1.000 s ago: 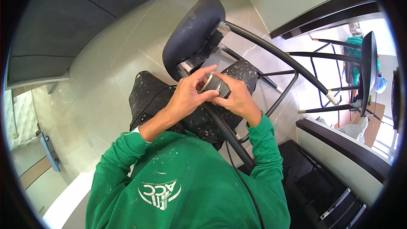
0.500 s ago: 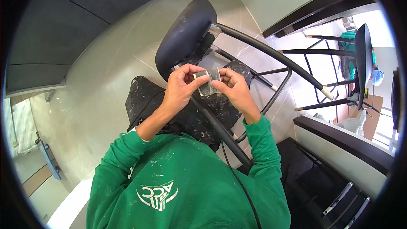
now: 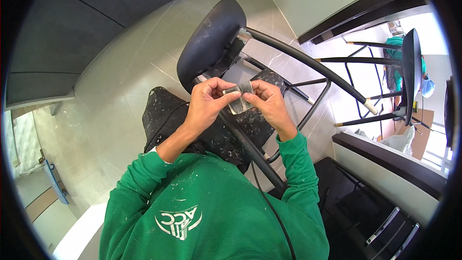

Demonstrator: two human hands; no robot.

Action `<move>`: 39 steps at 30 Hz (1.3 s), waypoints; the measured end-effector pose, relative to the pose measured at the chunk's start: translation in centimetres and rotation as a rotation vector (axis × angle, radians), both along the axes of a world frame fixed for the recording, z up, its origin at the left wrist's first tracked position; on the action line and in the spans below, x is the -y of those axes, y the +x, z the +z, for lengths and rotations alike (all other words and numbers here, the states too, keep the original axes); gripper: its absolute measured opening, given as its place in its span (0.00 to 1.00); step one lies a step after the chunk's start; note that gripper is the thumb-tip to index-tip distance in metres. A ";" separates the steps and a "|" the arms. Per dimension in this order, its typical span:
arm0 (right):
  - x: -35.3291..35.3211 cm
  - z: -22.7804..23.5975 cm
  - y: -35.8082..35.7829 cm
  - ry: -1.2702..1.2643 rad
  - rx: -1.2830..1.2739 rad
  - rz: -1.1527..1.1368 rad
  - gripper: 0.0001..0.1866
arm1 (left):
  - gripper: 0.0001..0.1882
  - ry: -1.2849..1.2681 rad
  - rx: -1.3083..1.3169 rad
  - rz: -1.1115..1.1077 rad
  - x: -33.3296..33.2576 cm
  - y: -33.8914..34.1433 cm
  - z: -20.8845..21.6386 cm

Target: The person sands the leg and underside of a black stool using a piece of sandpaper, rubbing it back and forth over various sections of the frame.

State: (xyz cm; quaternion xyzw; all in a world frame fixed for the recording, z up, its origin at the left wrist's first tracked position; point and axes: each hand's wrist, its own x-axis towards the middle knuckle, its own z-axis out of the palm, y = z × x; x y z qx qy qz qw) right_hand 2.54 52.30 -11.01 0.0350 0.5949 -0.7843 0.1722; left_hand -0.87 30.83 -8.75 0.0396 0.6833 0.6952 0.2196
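A small grey sheet, which looks like sandpaper [image 3: 242,105], is pinched between my two hands over my lap. My left hand [image 3: 204,105] grips its left side between thumb and fingers, and my right hand [image 3: 272,108] grips the right side. The sheet's upper part bends over at the fingertips, while a pale-edged flap hangs below the thumbs. Beneath my hands lies a black stool [image 3: 211,41], tipped over, with one dark leg [image 3: 248,147] running across my paint-spotted trousers. Its other legs stretch away to the right, pale at their tips.
Another black stool [image 3: 410,74] lies tipped at the right, with a person in green [image 3: 395,42] behind it. A low wall with a dark top [image 3: 390,163] stands at the right, above a glossy black surface [image 3: 351,207]. Dark panels [image 3: 62,33] line the far left. A cable [image 3: 269,200] crosses my front.
My thumbs and fingertips have come closer together. The sheet's upper part is now bent over, where it stood more upright and open before.
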 end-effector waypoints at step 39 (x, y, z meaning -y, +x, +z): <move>5.8 -8.0 -7.0 0.480 -0.092 -0.230 0.11 | 0.40 -0.817 -0.464 0.071 2.6 -17.2 -2.1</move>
